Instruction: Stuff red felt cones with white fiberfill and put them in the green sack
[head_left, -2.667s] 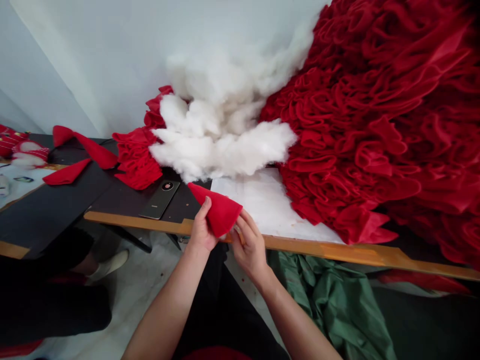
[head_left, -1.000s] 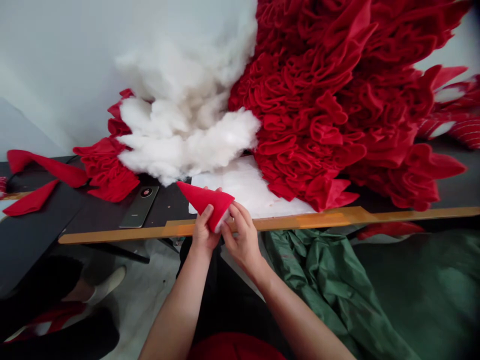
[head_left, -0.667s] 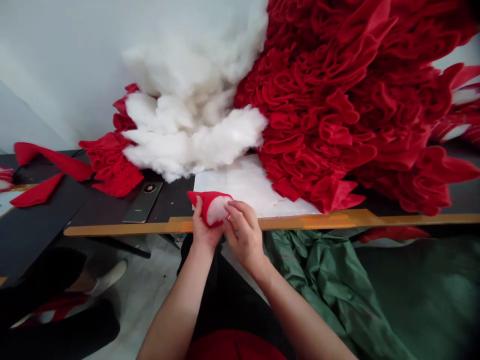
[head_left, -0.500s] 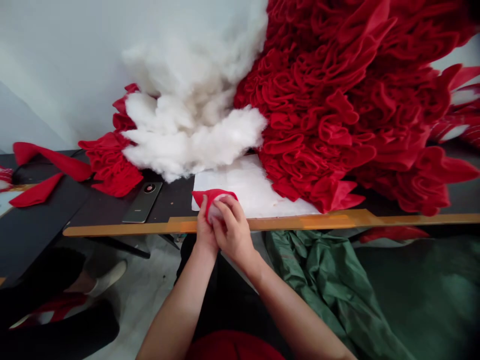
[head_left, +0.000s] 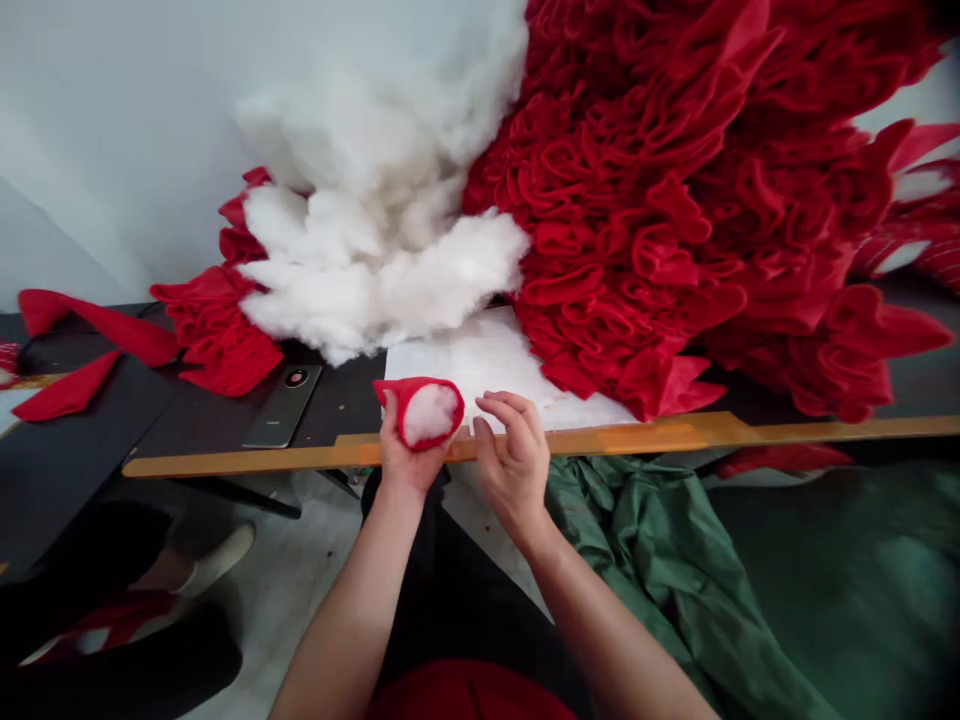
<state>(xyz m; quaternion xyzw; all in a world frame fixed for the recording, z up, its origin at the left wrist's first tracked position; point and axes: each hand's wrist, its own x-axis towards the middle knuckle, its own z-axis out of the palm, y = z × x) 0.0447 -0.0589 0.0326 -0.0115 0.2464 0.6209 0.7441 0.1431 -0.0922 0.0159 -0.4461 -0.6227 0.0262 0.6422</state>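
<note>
My left hand (head_left: 410, 452) is wrapped round a small red felt piece (head_left: 396, 392), shaped like a pointed hat or pouch. Its round opening faces me, and white fibre stuffing (head_left: 430, 412) fills it. Just to the right, my right hand (head_left: 517, 450) is apart from the piece, fingers bent and separated, with nothing between them. Both hands are over the table's front edge. Behind them lies a white sheet (head_left: 480, 345), with a large heap of loose white stuffing (head_left: 367, 270) beyond it.
A tall pile of red felt pieces (head_left: 622, 240) covers the right side. More red pieces (head_left: 225, 330) and a phone (head_left: 283, 405) lie at left. Tan tape (head_left: 262, 459) runs along the table edge. Green fabric (head_left: 660, 550) hangs below; another person's foot (head_left: 221, 555) shows lower left.
My right hand has drawn away to the right from the red piece, and its fingers have parted. The stuffed opening now shows fully. My left hand still grips the piece.
</note>
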